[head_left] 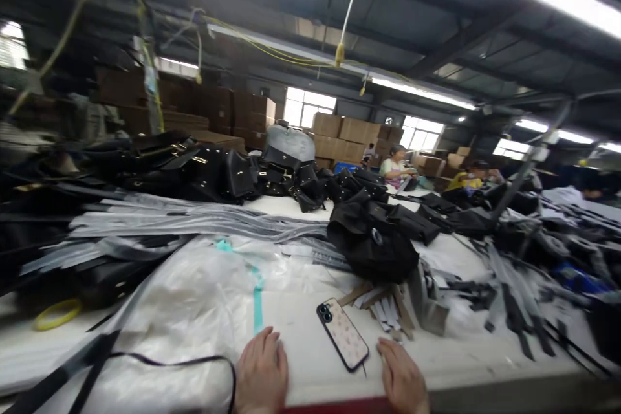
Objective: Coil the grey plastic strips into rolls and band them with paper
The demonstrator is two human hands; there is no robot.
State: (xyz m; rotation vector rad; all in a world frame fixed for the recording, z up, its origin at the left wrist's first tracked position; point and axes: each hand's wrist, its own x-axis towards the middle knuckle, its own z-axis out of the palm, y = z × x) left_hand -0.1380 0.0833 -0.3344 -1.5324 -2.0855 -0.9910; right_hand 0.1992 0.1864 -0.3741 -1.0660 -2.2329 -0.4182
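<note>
My left hand (262, 370) rests palm down at the near edge of the white table (303, 362), fingers stretched forward and nothing in them. To the right, my right hand (402, 375) also lies on the tabletop, empty, its fingers loosely extended. Between the two hands, apart from both, a phone (343, 335) lies back up in a dark-rimmed case with a pale patterned back. Just left of my left hand is a clear plastic bag (189, 310), with a black cord (179, 358) across it. A strip of teal tape (257, 297) runs beyond my left fingertips.
Black handbags (237, 174) are heaped along the far side, with long grey strips (204, 218) before them. A black cloth bag (371, 242) lies beyond the phone. A yellow tape roll (58, 315) sits at left. Two people (396, 168) work farther back, near cardboard boxes (347, 136).
</note>
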